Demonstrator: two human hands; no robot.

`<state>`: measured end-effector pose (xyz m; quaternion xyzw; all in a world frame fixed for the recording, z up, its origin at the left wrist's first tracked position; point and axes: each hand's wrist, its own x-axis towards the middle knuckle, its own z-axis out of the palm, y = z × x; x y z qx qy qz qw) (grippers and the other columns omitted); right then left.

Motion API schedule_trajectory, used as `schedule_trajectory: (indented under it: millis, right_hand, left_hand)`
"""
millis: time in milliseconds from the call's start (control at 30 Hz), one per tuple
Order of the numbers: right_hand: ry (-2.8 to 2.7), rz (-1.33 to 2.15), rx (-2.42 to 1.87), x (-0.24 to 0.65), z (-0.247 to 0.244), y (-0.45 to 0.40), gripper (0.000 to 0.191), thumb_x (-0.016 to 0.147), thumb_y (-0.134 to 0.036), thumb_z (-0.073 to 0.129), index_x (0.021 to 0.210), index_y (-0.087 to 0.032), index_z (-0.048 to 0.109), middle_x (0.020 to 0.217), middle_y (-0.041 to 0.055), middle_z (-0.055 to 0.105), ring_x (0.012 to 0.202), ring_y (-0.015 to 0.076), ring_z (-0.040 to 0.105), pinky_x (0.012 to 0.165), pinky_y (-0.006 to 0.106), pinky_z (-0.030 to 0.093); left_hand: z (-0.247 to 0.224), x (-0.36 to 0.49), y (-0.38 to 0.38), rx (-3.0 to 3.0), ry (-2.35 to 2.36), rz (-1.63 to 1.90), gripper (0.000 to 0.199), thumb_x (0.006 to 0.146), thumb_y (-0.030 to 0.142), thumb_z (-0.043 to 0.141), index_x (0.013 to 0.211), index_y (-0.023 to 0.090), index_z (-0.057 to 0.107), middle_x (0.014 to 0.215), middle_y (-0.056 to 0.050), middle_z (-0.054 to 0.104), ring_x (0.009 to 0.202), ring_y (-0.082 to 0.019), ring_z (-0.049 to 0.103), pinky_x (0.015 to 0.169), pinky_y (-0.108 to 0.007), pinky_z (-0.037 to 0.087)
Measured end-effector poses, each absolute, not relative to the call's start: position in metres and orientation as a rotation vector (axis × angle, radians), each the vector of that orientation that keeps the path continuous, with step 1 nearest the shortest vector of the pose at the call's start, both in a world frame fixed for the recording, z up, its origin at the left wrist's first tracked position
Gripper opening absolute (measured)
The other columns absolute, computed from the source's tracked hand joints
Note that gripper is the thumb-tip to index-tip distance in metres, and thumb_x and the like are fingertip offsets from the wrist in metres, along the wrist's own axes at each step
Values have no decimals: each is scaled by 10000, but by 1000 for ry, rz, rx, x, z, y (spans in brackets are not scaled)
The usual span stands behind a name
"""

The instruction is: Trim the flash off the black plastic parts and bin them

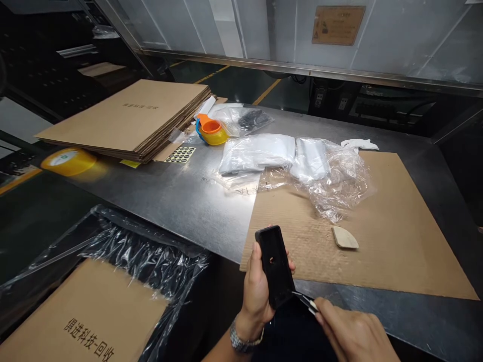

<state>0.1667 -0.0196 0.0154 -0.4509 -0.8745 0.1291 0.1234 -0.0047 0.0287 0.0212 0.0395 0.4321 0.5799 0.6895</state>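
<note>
My left hand [256, 289] grips a flat black oblong part [274, 264] with a small hole in its middle, held upright over the table's near edge. A metal watch sits on that wrist. My right hand [352, 332] pinches thin tweezers [305, 300] whose tips touch the lower right edge of the black part. Both hands hover just in front of a brown cardboard sheet [396, 236] lying on the metal table [177, 196].
A small beige wedge [344, 237] and crumpled clear plastic [335, 181] lie on the cardboard sheet. White bagged items [258, 152], an orange tape dispenser [211, 130], a sticker sheet [180, 154] and stacked flat cartons [128, 118] sit farther back. A plastic-lined box [86, 311] stands at lower left.
</note>
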Motion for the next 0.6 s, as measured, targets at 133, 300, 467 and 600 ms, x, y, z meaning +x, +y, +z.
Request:
schedule_trajectory:
  millis: [133,300,467,600]
  right_hand:
    - [-2491,257,-1361,165,5,-23,369,985,-266,189,854,-211,529,438,-67,499,298,100,488,358,264,176]
    - [-2584,303,-1373,168,1,-27,300,984,-261,217,981,-198,510,483,-60,532,324,100,507,374,257,182]
    - [-2531,687,-1437,165,2,-27,279,975,-264,221,950,-206,493,508,-62,524,339,95,476,375,228,214]
    - [-2075,1540,-1488,156,12,-21,366,968,-382,218,809,-201,495,488,-73,405,398,70,405,428,183,277]
  left_hand:
    - [21,-4,29,94,984,1282,489,830,561,419,1040,143,560,760,-44,600,583,-128,566,459,-197,433]
    - [21,-4,30,139,1001,1320,527,827,546,440,1243,222,453,751,-31,608,573,-140,564,460,-215,439]
    - [19,0,28,210,1065,1419,593,800,554,481,1274,199,446,724,-44,624,564,-159,573,453,-231,441]
    - [17,3,23,309,1080,1514,563,809,545,471,1238,180,484,719,-54,641,572,-169,579,490,-257,457]
